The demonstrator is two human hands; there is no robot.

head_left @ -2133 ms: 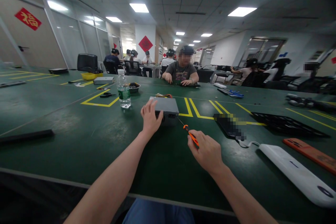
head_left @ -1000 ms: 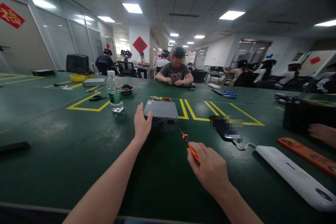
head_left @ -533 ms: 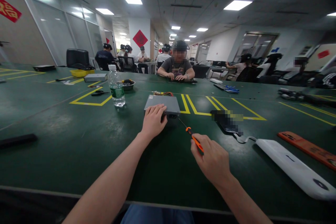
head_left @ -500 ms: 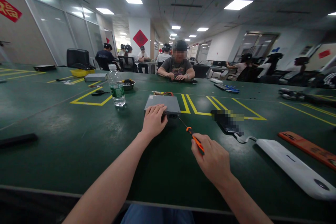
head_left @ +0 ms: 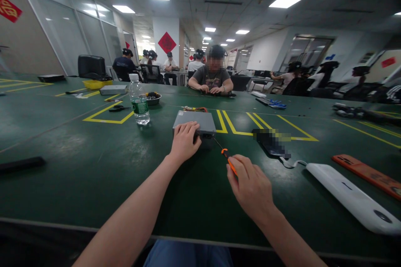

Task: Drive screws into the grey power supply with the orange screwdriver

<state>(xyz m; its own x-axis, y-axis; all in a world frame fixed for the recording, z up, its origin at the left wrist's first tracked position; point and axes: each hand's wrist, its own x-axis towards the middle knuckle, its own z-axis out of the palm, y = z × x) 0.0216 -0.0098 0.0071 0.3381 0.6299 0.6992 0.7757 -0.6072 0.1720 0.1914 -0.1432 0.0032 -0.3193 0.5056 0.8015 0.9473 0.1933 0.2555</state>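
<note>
A grey metal computer power supply (head_left: pixel 203 122) sits on the green table, its bundled coloured cables (head_left: pixel 194 109) at the far side. My left hand (head_left: pixel 185 141) rests over its near left part, fingers on the top and thumb at the front face, gripping it. In my right hand (head_left: pixel 252 183) is an orange and black screwdriver (head_left: pixel 224 153), fingers wrapped round the handle. Its thin shaft points up and left, with the tip at the power supply's front right corner; whether it touches a screw is too small to tell.
Left of the power supply stands a water bottle (head_left: pixel 139 104), with a metal bowl (head_left: pixel 153 99) behind it. To the right lie a black phone (head_left: pixel 271 144), a white power bank (head_left: pixel 351 196) and an orange phone (head_left: pixel 366 173). Across the table sits a person (head_left: pixel 210 77).
The screwdriver and my right hand have shifted slightly up and left, the tip now nearer the power supply's corner. My left hand stays on the power supply.
</note>
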